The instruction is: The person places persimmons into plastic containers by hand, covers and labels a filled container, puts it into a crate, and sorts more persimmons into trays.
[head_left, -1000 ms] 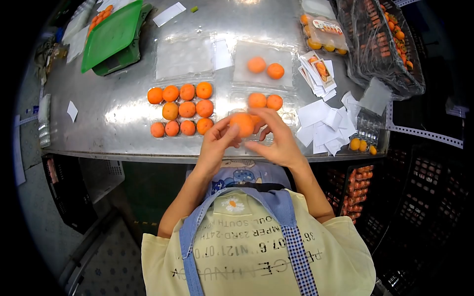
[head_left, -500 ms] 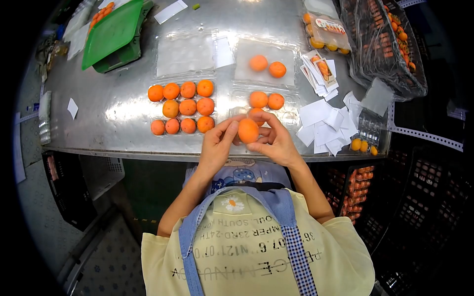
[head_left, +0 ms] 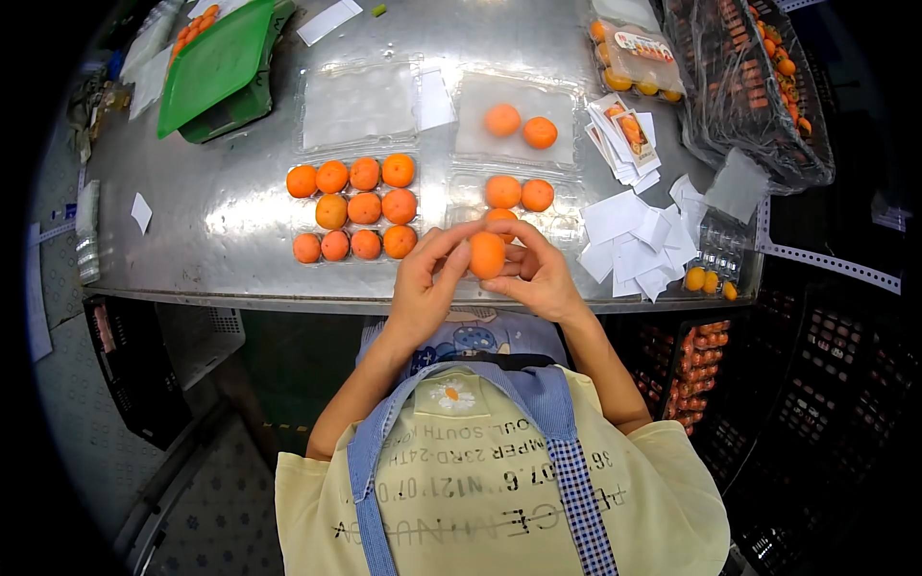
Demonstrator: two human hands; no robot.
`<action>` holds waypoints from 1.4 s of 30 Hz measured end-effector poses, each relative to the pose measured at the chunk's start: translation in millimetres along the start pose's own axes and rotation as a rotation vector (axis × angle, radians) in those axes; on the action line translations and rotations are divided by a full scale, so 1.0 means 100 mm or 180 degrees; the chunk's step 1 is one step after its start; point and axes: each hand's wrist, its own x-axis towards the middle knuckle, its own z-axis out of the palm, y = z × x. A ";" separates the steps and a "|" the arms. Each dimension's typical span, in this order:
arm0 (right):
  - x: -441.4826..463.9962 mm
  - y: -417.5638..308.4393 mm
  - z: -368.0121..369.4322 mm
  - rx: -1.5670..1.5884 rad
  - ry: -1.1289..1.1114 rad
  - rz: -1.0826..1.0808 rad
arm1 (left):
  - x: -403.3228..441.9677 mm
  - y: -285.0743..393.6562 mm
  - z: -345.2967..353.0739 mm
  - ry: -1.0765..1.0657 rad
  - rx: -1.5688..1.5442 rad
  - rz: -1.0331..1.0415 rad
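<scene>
Two-hand hold on now: orange fruit [head_left: 487, 255] pinched btwn L hand [head_left: 423, 293] & R hand [head_left: 545, 280], both grips curled to fruit's width, nr tabletop [head_left: 192, 192] edge, by part-filled tray [head_left: 567, 226]. Next move prob. calls for light, even pressure.

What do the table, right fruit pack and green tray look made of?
Table: metal, probably steel; grey, smooth, bright glare.
Right fruit pack: probably thin plastic, glossy; see-through, edges glint.
Green tray: likely plastic; smooth, evenly coloured, though painted metal isn't ruled out.
</scene>
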 end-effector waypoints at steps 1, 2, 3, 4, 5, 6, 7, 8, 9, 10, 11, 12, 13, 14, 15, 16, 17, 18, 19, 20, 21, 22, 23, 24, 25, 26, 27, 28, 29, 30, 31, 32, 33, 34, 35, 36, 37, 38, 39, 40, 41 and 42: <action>0.00 0.00 0.00 0.0021 -0.0005 -0.0001 | 0.00 0.00 -0.01 -0.0016 0.0076 0.0024; 0.00 -0.01 0.00 0.0018 -0.0007 0.0003 | 0.00 0.00 -0.01 -0.0032 0.0152 0.0048; 0.01 -0.02 0.00 0.0016 -0.0009 0.0009 | 0.00 -0.01 -0.02 -0.0048 0.0227 0.0071; 0.01 -0.02 0.01 0.0015 -0.0012 0.0015 | 0.01 -0.01 -0.03 -0.0070 0.0251 0.0055; 0.01 -0.01 0.00 -0.0029 0.0019 0.0001 | 0.01 -0.01 -0.03 -0.0092 0.0275 0.0039; 0.00 0.01 0.00 -0.0074 0.0050 -0.0014 | 0.01 -0.01 -0.03 -0.0115 0.0299 0.0024; 0.00 0.03 -0.01 -0.0119 0.0082 -0.0028 | 0.02 0.00 -0.02 -0.0127 0.0229 -0.0022; 0.00 0.05 -0.01 -0.0254 0.0130 -0.0200 | 0.02 0.01 -0.02 -0.0139 0.0159 -0.0067; 0.00 0.07 0.00 -0.0390 0.0178 -0.0371 | 0.02 0.02 -0.01 -0.0152 0.0089 -0.0113; 0.00 0.08 0.00 -0.0526 0.0228 -0.0543 | 0.02 0.00 0.00 -0.0135 -0.0010 -0.0101; 0.01 0.08 0.00 -0.0560 0.0256 -0.0596 | 0.01 -0.03 0.03 -0.0122 -0.0108 -0.0091; 0.01 0.07 0.00 -0.0595 0.0285 -0.0649 | 0.02 -0.04 0.04 -0.0109 -0.0206 -0.0081; 0.01 0.07 0.00 -0.0631 0.0316 -0.0704 | 0.02 -0.04 0.04 -0.0136 -0.0220 -0.0054; 0.01 0.07 -0.01 -0.0707 0.0339 -0.0731 | 0.04 -0.03 0.02 -0.0163 -0.0233 -0.0025; 0.01 0.08 -0.02 -0.0782 0.0359 -0.0759 | 0.05 -0.03 0.02 -0.0188 -0.0245 0.0004; 0.01 0.09 -0.03 -0.0857 0.0380 -0.0787 | 0.05 -0.03 0.02 -0.0185 -0.0260 0.0014; 0.01 0.09 -0.04 -0.0868 0.0387 -0.0815 | 0.06 -0.03 0.01 -0.0180 -0.0275 0.0026; 0.02 0.10 -0.04 -0.0879 0.0394 -0.0844 | 0.07 -0.04 0.01 -0.0175 -0.0291 0.0038; 0.02 0.11 -0.05 -0.0890 0.0400 -0.0873 | 0.07 -0.04 0.01 -0.0181 -0.0265 0.0040; 0.02 0.12 -0.05 -0.0853 0.0451 -0.0876 | 0.07 -0.05 0.01 -0.0186 -0.0239 0.0042; 0.02 0.13 -0.05 -0.0820 0.0502 -0.0877 | 0.07 -0.06 0.01 -0.0192 -0.0217 0.0045; 0.01 0.14 -0.07 -0.0795 0.0566 -0.0877 | 0.08 -0.08 0.01 -0.0131 -0.0114 -0.0045; 0.00 0.14 -0.14 -0.0793 0.0759 -0.0745 | 0.09 -0.11 0.01 -0.0079 -0.0020 -0.0129; -0.01 0.12 -0.28 -0.0795 0.0948 -0.0614 | 0.10 -0.15 0.00 -0.0024 0.0070 -0.0208; -0.02 0.10 -0.44 -0.0797 0.1132 -0.0481 | 0.12 -0.21 -0.02 -0.0109 0.0486 -0.0238; -0.01 0.07 -0.60 -0.1077 0.1475 -0.0404 | 0.13 -0.29 -0.05 -0.0194 0.0904 -0.0268; 0.02 0.07 -0.78 -0.1325 0.1668 -0.0682 | 0.14 -0.38 -0.09 -0.0283 0.1325 -0.0297; 0.03 0.04 -0.94 -0.1726 0.1822 -0.0659 | 0.15 -0.46 -0.11 -0.0361 0.1740 0.0017; 0.03 0.00 -1.07 -0.2022 0.1837 -0.0512 | 0.16 -0.54 -0.12 -0.0437 0.2152 0.0338; 0.04 -0.05 -1.16 -0.2317 0.1844 -0.0363 | 0.16 -0.60 -0.13 -0.0507 0.2561 0.0666; 0.06 -0.08 -1.22 -0.2630 0.1713 -0.0255 | 0.16 -0.66 -0.13 -0.0669 0.2654 0.0685; 0.08 -0.11 -1.27 -0.2938 0.1577 -0.0143 | 0.16 -0.71 -0.13 -0.0832 0.2747 0.0702; 0.08 -0.13 -1.30 -0.3241 0.1433 -0.0028 | 0.16 -0.73 -0.13 -0.0995 0.2842 0.0719; 0.09 -0.13 -1.32 -0.3414 0.1328 0.0032 | 0.16 -0.75 -0.14 -0.1076 0.2981 0.0678; 0.11 -0.12 -1.33 -0.3584 0.1217 0.0090 | 0.16 -0.75 -0.14 -0.1152 0.3123 0.0635; 0.13 -0.11 -1.34 -0.3753 0.1104 0.0149 | 0.15 -0.76 -0.15 -0.1229 0.3264 0.0590; 0.14 -0.08 -1.37 -0.3830 0.1019 0.0068 | 0.15 -0.77 -0.16 -0.1268 0.3242 0.0581; 0.14 -0.02 -1.42 -0.3907 0.0932 -0.0013 | 0.15 -0.78 -0.17 -0.1307 0.3219 0.0571; 0.15 0.01 -1.44 -0.3983 0.0842 -0.0090 | 0.14 -0.79 -0.17 -0.1346 0.3193 0.0558; 0.16 0.03 -1.46 -0.4038 0.0786 -0.0125 | 0.13 -0.81 -0.18 -0.1365 0.3189 0.0605; 0.18 0.04 -1.47 -0.4093 0.0729 -0.0160 | 0.12 -0.84 -0.19 -0.1383 0.3186 0.0654; 0.19 0.04 -1.47 -0.4148 0.0672 -0.0198 | 0.12 -0.86 -0.20 -0.1399 0.3183 0.0703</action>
